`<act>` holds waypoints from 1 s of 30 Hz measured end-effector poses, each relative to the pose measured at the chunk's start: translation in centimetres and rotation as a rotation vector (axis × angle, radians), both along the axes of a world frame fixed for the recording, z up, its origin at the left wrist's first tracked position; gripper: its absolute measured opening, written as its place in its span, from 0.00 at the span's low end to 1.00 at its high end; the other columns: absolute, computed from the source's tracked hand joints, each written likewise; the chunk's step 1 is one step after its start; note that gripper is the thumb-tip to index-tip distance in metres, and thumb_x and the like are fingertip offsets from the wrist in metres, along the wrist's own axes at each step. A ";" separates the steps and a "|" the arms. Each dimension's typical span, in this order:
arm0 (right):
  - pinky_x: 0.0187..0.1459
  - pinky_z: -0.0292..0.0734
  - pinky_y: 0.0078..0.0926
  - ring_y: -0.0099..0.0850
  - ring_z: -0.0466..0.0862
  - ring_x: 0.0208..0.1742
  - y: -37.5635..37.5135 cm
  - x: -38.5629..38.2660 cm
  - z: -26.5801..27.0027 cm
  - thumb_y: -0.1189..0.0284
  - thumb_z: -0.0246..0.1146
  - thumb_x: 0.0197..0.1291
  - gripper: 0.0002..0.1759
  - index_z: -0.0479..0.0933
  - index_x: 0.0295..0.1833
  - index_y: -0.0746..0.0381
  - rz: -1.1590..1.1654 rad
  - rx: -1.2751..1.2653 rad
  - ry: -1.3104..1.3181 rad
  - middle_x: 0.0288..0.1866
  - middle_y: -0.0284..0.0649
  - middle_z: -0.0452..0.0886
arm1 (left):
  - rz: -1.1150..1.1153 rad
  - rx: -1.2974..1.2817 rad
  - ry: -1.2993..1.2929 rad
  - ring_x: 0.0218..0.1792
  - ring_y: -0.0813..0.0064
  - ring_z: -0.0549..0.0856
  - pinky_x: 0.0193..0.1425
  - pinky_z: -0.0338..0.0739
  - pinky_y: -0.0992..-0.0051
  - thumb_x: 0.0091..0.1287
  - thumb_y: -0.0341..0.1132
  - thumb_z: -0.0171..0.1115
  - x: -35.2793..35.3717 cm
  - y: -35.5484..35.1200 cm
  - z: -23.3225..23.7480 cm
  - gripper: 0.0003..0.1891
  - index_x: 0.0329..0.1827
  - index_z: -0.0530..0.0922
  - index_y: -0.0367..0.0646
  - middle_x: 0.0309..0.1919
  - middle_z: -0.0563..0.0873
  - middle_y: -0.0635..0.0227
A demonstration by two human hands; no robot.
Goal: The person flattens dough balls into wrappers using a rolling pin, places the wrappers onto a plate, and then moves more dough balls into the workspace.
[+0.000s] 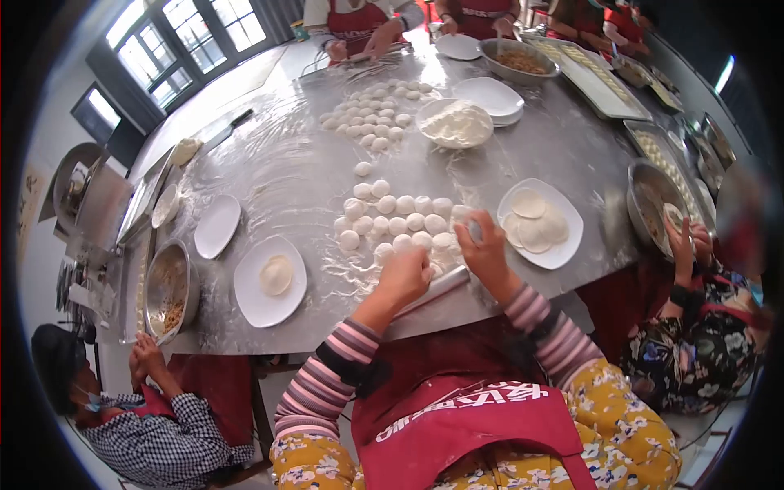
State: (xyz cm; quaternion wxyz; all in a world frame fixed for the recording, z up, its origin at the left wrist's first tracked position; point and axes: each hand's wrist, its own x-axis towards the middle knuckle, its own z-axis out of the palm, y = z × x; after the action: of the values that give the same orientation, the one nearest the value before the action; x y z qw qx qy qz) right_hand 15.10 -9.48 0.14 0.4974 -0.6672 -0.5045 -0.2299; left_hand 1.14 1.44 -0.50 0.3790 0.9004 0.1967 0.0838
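Note:
My left hand is closed at the near edge of the group of small dough pieces; what it grips, if anything, is hidden. Just to its right, my right hand has its fingers curled, with something greyish between thumb and fingers that I cannot make out. Between and below the hands a pale rod-like thing lies slanted at the table's front edge. Loose flour is spread left of the hands. A white plate with stacked round wrappers stands right of my right hand.
On the metal table, a plate with a wrapper and an empty plate stand left. Farther back are a flour bowl and more dough pieces. Co-workers hold their hands at filling bowls on both sides.

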 end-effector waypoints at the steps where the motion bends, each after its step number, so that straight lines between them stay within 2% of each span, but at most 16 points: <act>1: 0.25 0.72 0.36 0.49 0.79 0.26 1.1 0.3 -0.5 0.77 0.65 0.52 0.11 0.71 0.38 0.62 0.042 0.016 0.145 0.25 0.47 0.76 | 0.030 0.069 -0.039 0.31 0.54 0.82 0.35 0.74 0.62 0.56 0.32 0.61 0.7 0.2 -0.6 0.06 0.27 0.78 0.38 0.25 0.82 0.52; 2: 0.24 0.71 0.40 0.54 0.78 0.27 2.0 1.1 -0.8 0.75 0.65 0.52 0.11 0.70 0.38 0.61 0.085 0.043 0.279 0.25 0.51 0.76 | 0.060 0.144 -0.090 0.31 0.51 0.81 0.35 0.74 0.61 0.56 0.32 0.60 1.8 0.5 -0.5 0.06 0.27 0.78 0.38 0.26 0.82 0.51; 5: 0.26 0.72 0.42 0.54 0.78 0.28 0.1 0.5 -0.2 0.76 0.65 0.52 0.13 0.69 0.42 0.61 0.040 -0.039 0.069 0.28 0.50 0.76 | -0.075 0.166 0.066 0.33 0.48 0.81 0.36 0.72 0.55 0.58 0.33 0.55 1.5 1.1 0.2 0.07 0.28 0.79 0.41 0.28 0.81 0.49; 8: 0.26 0.71 0.42 0.52 0.78 0.26 -2.9 -0.6 -1.0 0.77 0.67 0.50 0.14 0.69 0.40 0.61 0.023 0.048 0.193 0.25 0.49 0.75 | 0.127 -0.017 -0.036 0.33 0.51 0.82 0.38 0.74 0.58 0.55 0.35 0.60 -0.3 0.9 0.3 0.08 0.28 0.78 0.39 0.27 0.82 0.51; 10: 0.24 0.70 0.43 0.53 0.78 0.25 -2.2 0.1 -1.5 0.76 0.66 0.51 0.14 0.69 0.40 0.61 -0.014 -0.001 0.079 0.24 0.50 0.75 | 0.032 -0.025 -0.024 0.32 0.53 0.82 0.38 0.75 0.60 0.55 0.35 0.59 -0.7 0.9 -0.5 0.08 0.29 0.78 0.38 0.27 0.82 0.52; 14: 0.25 0.70 0.45 0.55 0.78 0.27 1.3 1.0 -0.9 0.75 0.66 0.52 0.14 0.69 0.42 0.62 0.052 0.057 0.264 0.25 0.54 0.76 | 0.106 0.093 -0.003 0.32 0.55 0.83 0.37 0.75 0.62 0.55 0.35 0.60 1.1 0.8 0.0 0.08 0.28 0.79 0.38 0.26 0.82 0.53; 16: 0.25 0.71 0.45 0.56 0.78 0.28 1.0 0.9 -1.3 0.74 0.66 0.51 0.15 0.69 0.42 0.62 0.026 -0.021 0.290 0.25 0.55 0.76 | -0.069 -0.038 0.061 0.30 0.57 0.84 0.36 0.76 0.63 0.54 0.35 0.60 1.4 2.0 -0.6 0.08 0.28 0.81 0.39 0.25 0.83 0.53; 17: 0.25 0.72 0.44 0.54 0.78 0.27 -0.5 0.3 -0.6 0.76 0.66 0.50 0.15 0.69 0.42 0.62 0.022 -0.008 0.255 0.24 0.53 0.76 | -0.048 -0.065 0.061 0.29 0.60 0.84 0.34 0.76 0.64 0.53 0.35 0.62 1.1 2.1 -0.7 0.07 0.28 0.82 0.39 0.25 0.83 0.54; 18: 0.25 0.73 0.43 0.53 0.80 0.27 -1.9 0.0 -1.0 0.77 0.67 0.49 0.16 0.69 0.42 0.62 0.018 0.039 0.155 0.25 0.51 0.77 | -0.033 -0.100 0.044 0.23 0.79 0.78 0.29 0.73 0.75 0.56 0.30 0.64 0.5 2.4 -1.6 0.06 0.30 0.79 0.37 0.21 0.80 0.68; 20: 0.26 0.74 0.41 0.51 0.81 0.28 -3.9 -0.4 -0.8 0.78 0.67 0.49 0.16 0.69 0.42 0.62 0.122 0.016 0.291 0.27 0.50 0.79 | -0.067 -0.172 0.049 0.24 0.80 0.78 0.30 0.73 0.76 0.56 0.29 0.64 -0.4 2.2 -0.6 0.05 0.28 0.79 0.36 0.21 0.80 0.69; 21: 0.26 0.74 0.41 0.51 0.81 0.29 -3.1 0.0 -1.2 0.77 0.67 0.49 0.16 0.69 0.41 0.62 0.035 0.015 0.164 0.29 0.52 0.79 | -0.106 -0.128 0.110 0.25 0.78 0.79 0.30 0.74 0.74 0.56 0.30 0.63 -0.5 2.0 -0.4 0.06 0.29 0.79 0.36 0.21 0.81 0.66; 22: 0.26 0.73 0.41 0.53 0.80 0.29 -1.6 0.4 -1.7 0.77 0.67 0.50 0.15 0.69 0.41 0.62 -0.002 -0.026 0.081 0.29 0.53 0.78 | -0.146 0.046 0.115 0.25 0.73 0.80 0.32 0.74 0.71 0.57 0.32 0.62 -0.4 1.6 0.1 0.06 0.29 0.79 0.37 0.23 0.82 0.62; 24: 0.26 0.71 0.44 0.56 0.77 0.30 1.5 1.1 -0.8 0.77 0.65 0.52 0.14 0.68 0.43 0.61 0.100 0.056 0.246 0.26 0.53 0.75 | -0.071 0.079 0.117 0.31 0.53 0.82 0.36 0.75 0.63 0.54 0.32 0.60 0.7 1.4 1.3 0.05 0.29 0.80 0.40 0.26 0.83 0.52; 26: 0.26 0.71 0.44 0.56 0.77 0.30 2.1 1.2 -0.2 0.77 0.65 0.51 0.15 0.68 0.43 0.62 0.111 0.046 0.267 0.26 0.54 0.75 | -0.037 0.073 0.172 0.32 0.53 0.83 0.37 0.76 0.62 0.53 0.32 0.60 1.1 1.6 1.3 0.05 0.29 0.81 0.40 0.27 0.83 0.52; 28: 0.25 0.72 0.43 0.54 0.78 0.29 -0.2 0.6 -0.9 0.77 0.66 0.50 0.16 0.68 0.42 0.62 0.065 0.016 0.270 0.27 0.53 0.76 | -0.185 0.068 0.112 0.29 0.66 0.83 0.35 0.75 0.69 0.56 0.32 0.61 0.4 2.7 0.0 0.05 0.31 0.80 0.39 0.25 0.83 0.58; 30: 0.24 0.72 0.42 0.52 0.79 0.26 -3.3 0.2 -2.6 0.78 0.67 0.49 0.16 0.68 0.42 0.63 0.006 -0.019 0.034 0.27 0.50 0.77 | -0.139 -0.068 0.038 0.29 0.66 0.82 0.35 0.75 0.69 0.55 0.29 0.62 -0.6 2.8 -0.4 0.06 0.32 0.78 0.36 0.26 0.82 0.56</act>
State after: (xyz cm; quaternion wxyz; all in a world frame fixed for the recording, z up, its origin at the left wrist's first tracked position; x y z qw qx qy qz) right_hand 15.34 -12.82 -2.44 0.5002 -0.6742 -0.5003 -0.2121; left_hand 0.55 4.25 -0.85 0.4103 0.8999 0.1438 0.0334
